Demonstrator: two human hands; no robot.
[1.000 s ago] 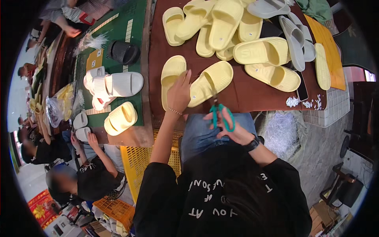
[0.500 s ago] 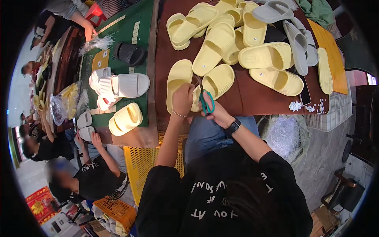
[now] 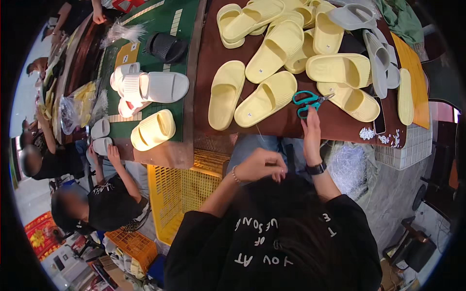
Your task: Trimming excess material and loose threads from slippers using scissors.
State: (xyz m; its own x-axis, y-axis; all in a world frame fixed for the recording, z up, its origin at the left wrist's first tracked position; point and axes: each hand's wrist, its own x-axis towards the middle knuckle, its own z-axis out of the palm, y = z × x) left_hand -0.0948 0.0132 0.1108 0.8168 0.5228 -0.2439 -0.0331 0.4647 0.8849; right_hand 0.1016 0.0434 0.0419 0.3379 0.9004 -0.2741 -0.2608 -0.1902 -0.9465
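Note:
My left hand [image 3: 264, 165] is drawn back near my body below the table edge, fingers curled together in a pinch; what they hold, if anything, is too small to make out. At the table's front edge my right hand [image 3: 311, 133] has its fingers stretched out, just beside the teal-handled scissors [image 3: 310, 100]. Those scissors lie on the brown cloth, blades against a yellow slide sandal [image 3: 350, 102]. Two more yellow slides, one upright in front [image 3: 226, 97] and one slanted beside it [image 3: 266, 99], lie side by side nearest me.
More yellow slides [image 3: 275, 51] and grey slides [image 3: 376, 60] pile up at the back. A phone [image 3: 379, 116] and small white bits [image 3: 366, 133] lie at right. At left, a green-topped table [image 3: 174, 58] bears white, black and yellow slides. A yellow crate [image 3: 165, 199] stands below; a co-worker [image 3: 116, 208] handles grey slides.
The scissors left my right hand and now lie on the cloth to the right. My left hand pulled back from the front pair of slides toward my body.

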